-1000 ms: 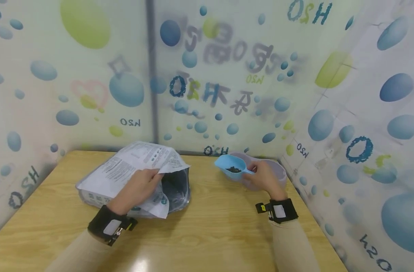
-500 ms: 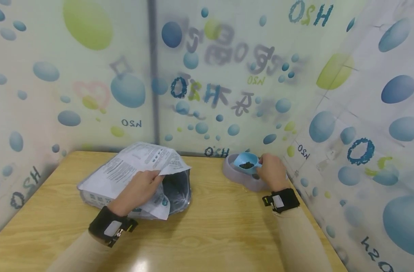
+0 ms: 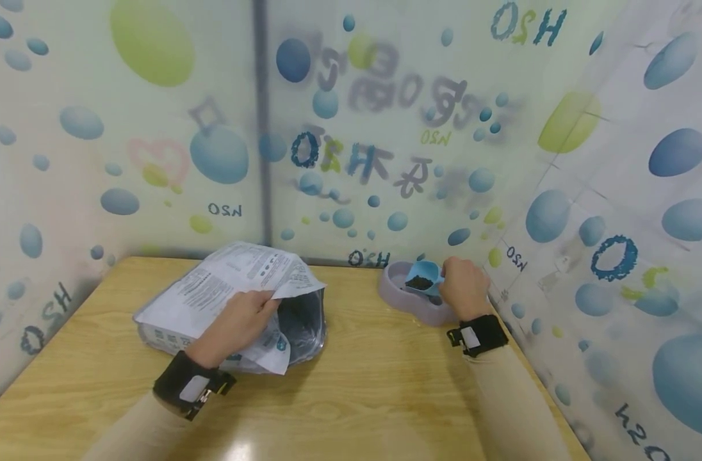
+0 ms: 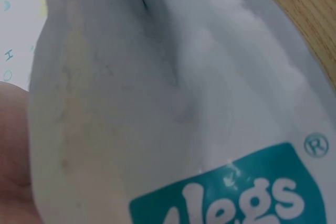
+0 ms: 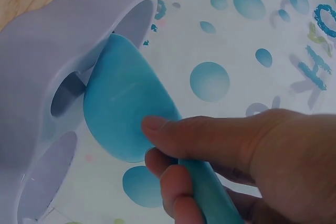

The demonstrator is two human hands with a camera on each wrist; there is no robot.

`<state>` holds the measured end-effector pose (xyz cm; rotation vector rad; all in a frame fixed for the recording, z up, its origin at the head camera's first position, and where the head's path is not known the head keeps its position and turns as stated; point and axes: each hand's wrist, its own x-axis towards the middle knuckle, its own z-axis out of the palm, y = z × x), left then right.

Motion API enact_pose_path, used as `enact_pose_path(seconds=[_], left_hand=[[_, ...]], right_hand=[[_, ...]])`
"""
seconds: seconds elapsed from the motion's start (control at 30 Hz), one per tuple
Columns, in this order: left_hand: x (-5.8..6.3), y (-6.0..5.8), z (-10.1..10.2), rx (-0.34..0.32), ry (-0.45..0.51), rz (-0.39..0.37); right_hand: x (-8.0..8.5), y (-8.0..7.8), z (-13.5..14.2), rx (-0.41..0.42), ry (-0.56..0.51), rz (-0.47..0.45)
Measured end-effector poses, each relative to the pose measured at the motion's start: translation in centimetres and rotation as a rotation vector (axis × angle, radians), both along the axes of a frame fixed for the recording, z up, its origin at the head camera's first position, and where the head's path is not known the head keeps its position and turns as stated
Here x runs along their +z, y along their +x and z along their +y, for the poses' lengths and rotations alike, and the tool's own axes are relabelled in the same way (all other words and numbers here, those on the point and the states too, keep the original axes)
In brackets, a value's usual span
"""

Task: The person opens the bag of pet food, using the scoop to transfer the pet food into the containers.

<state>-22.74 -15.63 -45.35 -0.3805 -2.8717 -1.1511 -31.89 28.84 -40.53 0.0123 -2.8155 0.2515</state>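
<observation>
My left hand pinches the upper edge of a white printed bag lying on its side, and its silvery mouth gapes to the right. In the left wrist view the bag's white film fills most of the picture, with a bit of the hand at the left edge. My right hand grips the handle of a blue scoop holding dark granules. The scoop is over the lilac double pet bowl. From the right wrist view, the scoop's underside appears close to the bowl's rim; contact is unclear.
A wooden table carries the bag at left and the bowl at the far right corner. Behind and to the right stand walls covered with bubble prints; the right wall is close to my right hand.
My right hand has carried the scoop rightward, from the bowl's left edge to over its left compartment. The left hand keeps its hold on the bag.
</observation>
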Motion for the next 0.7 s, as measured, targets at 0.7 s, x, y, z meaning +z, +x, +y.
enact_pose_path(seconds=[0.7], left_hand=[[-0.18, -0.1, 0.21, 0.009, -0.014, -0.005]], right_hand=[[0.17, 0.23, -0.3, -0.007, 0.052, 0.045]])
